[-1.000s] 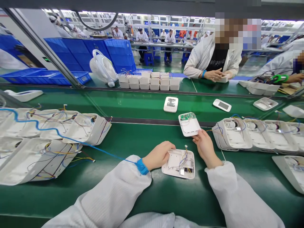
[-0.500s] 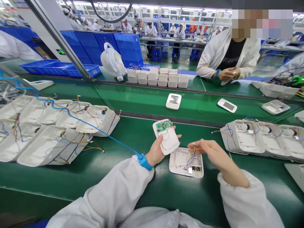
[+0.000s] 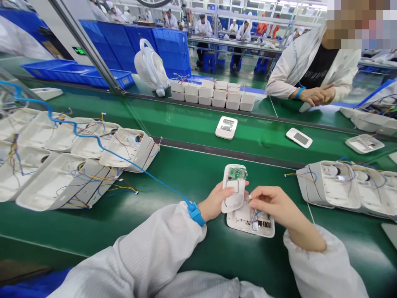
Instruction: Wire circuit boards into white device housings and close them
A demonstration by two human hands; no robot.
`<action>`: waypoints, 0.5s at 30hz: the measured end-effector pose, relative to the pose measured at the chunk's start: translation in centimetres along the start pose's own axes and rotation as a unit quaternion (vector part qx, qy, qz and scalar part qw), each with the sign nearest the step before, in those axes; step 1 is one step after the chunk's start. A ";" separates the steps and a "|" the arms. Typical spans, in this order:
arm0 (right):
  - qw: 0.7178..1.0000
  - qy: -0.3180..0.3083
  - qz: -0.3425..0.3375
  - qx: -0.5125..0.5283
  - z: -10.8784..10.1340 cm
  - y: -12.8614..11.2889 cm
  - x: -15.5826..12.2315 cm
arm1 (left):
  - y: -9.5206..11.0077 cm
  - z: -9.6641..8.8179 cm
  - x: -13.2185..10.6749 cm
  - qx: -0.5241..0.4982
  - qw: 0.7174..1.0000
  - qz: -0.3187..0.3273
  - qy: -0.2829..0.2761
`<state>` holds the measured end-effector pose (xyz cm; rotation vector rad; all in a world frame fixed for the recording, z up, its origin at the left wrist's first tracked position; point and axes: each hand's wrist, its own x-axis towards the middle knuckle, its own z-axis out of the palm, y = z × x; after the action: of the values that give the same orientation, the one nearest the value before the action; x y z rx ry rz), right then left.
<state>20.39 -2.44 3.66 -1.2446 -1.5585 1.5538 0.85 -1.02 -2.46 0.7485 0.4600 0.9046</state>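
My left hand (image 3: 216,200), with a blue wrist strap (image 3: 196,214) at its cuff, grips a white plastic cover (image 3: 233,200) by its left edge. A green circuit board (image 3: 237,174) shows at the cover's top end, and a dark thin wire lies across its inner side. Just right of it, my right hand (image 3: 271,204) pinches a small white wire connector (image 3: 249,198) between thumb and fingertips. Below both hands a shallow white housing (image 3: 240,223) lies open side up on the green bench, with coloured wires inside. The cover overlaps its upper left part.
Deep white housings with loose wires stand in rows at left (image 3: 127,151) and right (image 3: 328,184). A blue cord (image 3: 124,159) runs from the wrist strap to the far left. White panels (image 3: 226,127) lie on the green strip ahead. A co-worker (image 3: 313,74) sits opposite.
My right hand has gone from open fingers to a pinch on the wire connector, lifting it toward the cover. My left hand has turned the cover more upright and shifted right in view.
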 end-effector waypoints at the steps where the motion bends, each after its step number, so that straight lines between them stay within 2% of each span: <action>1: 0.999 0.026 -0.016 -0.026 0.3 0.3 0.0 | -0.1 0.1 -0.2 0.010 1.000 0.006 -0.011; 4: 0.979 0.117 -0.072 -0.150 1.1 0.9 -0.1 | -0.5 0.2 -0.6 0.059 0.997 0.048 -0.033; 6: 0.965 0.151 -0.083 -0.197 1.4 0.8 -0.2 | -0.8 0.2 -0.8 0.109 0.989 0.093 -0.037; 8: 0.968 0.159 -0.075 -0.179 1.6 0.7 -0.4 | -0.9 0.1 -0.9 0.147 0.981 0.121 -0.040; 12: 0.982 0.150 -0.055 -0.103 1.4 1.0 -0.3 | -0.6 0.2 -1.0 0.147 0.981 0.123 -0.043; 15: 0.964 0.213 -0.056 -0.147 1.2 2.0 0.0 | -0.4 0.3 -1.2 0.120 0.986 0.116 -0.019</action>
<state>19.66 -3.18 1.59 -1.5029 -1.5694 0.9233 0.65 -2.28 -2.51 1.0548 0.4595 1.0609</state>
